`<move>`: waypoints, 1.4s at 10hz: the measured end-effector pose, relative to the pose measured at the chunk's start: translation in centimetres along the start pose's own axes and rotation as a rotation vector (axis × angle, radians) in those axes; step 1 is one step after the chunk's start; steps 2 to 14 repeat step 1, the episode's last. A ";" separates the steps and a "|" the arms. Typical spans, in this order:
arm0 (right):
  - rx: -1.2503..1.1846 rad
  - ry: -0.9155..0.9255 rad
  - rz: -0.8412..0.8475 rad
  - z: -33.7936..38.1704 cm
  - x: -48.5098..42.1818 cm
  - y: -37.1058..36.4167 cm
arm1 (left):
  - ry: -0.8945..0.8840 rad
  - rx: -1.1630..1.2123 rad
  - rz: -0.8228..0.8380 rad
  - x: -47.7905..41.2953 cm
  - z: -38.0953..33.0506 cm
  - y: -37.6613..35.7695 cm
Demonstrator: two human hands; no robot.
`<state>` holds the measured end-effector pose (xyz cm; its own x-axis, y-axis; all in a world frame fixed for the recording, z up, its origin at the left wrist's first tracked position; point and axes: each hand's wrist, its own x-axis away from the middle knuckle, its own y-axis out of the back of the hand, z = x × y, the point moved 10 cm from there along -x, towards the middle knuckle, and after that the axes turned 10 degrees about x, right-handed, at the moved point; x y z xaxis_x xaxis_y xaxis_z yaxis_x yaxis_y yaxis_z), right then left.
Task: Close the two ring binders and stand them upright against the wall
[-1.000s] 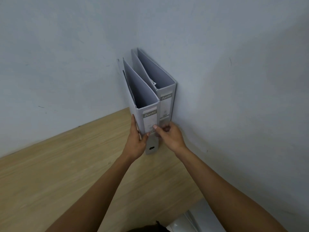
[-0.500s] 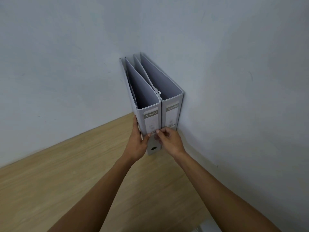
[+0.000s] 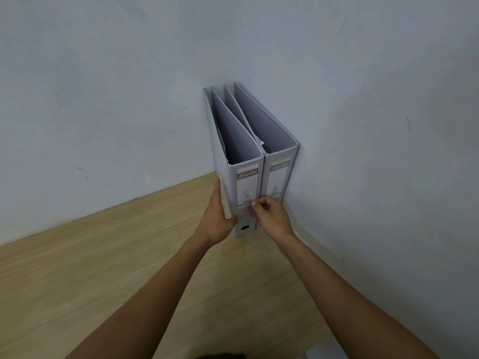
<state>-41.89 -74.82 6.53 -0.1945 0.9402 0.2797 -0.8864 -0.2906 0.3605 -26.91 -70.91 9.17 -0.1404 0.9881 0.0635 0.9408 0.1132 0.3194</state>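
Observation:
Two grey ring binders stand upright side by side in the corner, spines toward me. The left binder [image 3: 247, 186] touches the right binder [image 3: 278, 177], which rests against the right wall [image 3: 375, 151]. My left hand [image 3: 217, 216] lies flat against the left binder's left cover, low down. My right hand [image 3: 272, 216] has its fingers curled at the lower spines, where the two binders meet. Both binders are closed; a bit of paper shows inside each.
The binders stand on a light wooden tabletop [image 3: 116, 268] that meets the back wall [image 3: 103, 112] and the right wall. A small white object [image 3: 313, 354] shows at the bottom edge.
The left binder has slid right and back until it sits flush beside the right one. Both hands stayed on its lower part.

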 end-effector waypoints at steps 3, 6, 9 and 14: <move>-0.023 -0.062 0.016 0.0 0.9 -0.1 | 0.087 0.025 -0.020 1.3 1.2 0.9; -0.023 -0.062 0.016 0.0 0.9 -0.1 | 0.087 0.025 -0.020 1.3 1.2 0.9; -0.023 -0.062 0.016 0.0 0.9 -0.1 | 0.087 0.025 -0.020 1.3 1.2 0.9; -0.023 -0.062 0.016 0.0 0.9 -0.1 | 0.087 0.025 -0.020 1.3 1.2 0.9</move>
